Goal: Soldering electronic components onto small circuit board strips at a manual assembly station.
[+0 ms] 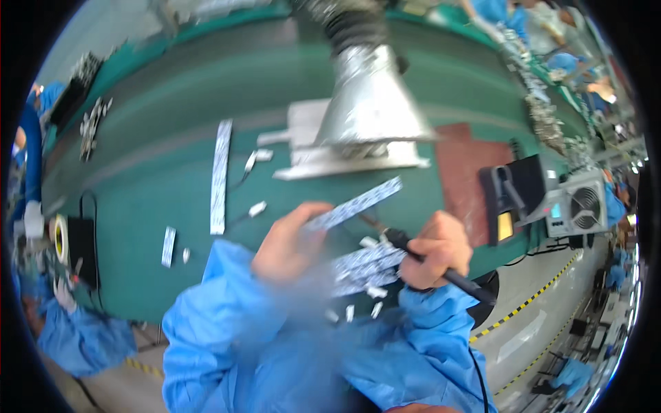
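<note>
My left hand (292,237) is closed around one end of a narrow strip with a white and blue-grey pattern (368,201), which slants up to the right above the green table. My right hand (438,249) grips the black handle of a soldering iron (469,286). Its thin tip points up and left, just under the strip; whether they touch I cannot tell. Between my forearms lies a pile of similar strips (368,265), with several small white connectors (376,292) beside it. A blur covers part of my left wrist.
A silver fume funnel (375,96) hangs over a white fixture (351,165). A long strip (220,179) and white connectors with dark leads (257,208) lie left. At right are a brown mat (475,172), an iron stand (509,193) and a soldering station (582,206). A co-worker's gloved hand (65,296) shows far left.
</note>
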Available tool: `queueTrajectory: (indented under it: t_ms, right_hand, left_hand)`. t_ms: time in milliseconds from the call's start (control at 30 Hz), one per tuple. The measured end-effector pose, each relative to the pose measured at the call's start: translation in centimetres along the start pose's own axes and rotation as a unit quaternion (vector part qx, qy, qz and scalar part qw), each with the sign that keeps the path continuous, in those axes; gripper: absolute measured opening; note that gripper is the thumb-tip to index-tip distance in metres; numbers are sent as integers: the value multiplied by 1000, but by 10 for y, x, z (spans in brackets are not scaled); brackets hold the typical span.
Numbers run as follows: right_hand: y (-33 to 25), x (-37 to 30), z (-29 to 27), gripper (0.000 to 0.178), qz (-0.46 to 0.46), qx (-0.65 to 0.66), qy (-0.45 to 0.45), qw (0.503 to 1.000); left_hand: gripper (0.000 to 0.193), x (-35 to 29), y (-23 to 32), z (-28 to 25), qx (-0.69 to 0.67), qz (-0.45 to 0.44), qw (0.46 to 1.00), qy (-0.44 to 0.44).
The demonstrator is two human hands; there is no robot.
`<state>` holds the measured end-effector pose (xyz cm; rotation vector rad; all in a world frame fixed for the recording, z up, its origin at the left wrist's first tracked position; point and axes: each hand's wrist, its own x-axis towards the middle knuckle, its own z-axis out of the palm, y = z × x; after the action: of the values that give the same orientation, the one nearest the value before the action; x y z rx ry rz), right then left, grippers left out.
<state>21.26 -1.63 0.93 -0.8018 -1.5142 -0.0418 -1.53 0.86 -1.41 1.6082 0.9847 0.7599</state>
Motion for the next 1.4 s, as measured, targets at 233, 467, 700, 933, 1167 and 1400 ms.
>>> queueTrajectory:
  t_ms: [233, 467, 700, 933, 1167, 1400]
  right_hand:
    - [1, -5, 14, 41, -2, 34, -76, 997]
    - [-1, -11, 15, 32, -3, 44, -113, 993]
    - [-1, -14, 22, 37, 17, 46, -111, 993]
    - [-3, -13, 23, 41, 15, 50, -94, 994]
    - [0, -14, 25, 42, 18, 52, -85, 995]
    - [-1, -12, 24, 41, 16, 50, -97, 994]
  left_hand:
    - [34, 6, -6, -2, 21, 20, 1000, 8]
    - [34, 3, -11, 0, 19, 37, 999, 10]
    - [35, 2, -12, -1, 24, 29, 999, 13]
    - [35, 0, -8, 0, 31, 28, 999, 13]
    - [35, 3, -9, 0, 28, 34, 999, 13]
    - [35, 2, -9, 0, 23, 27, 999, 11]
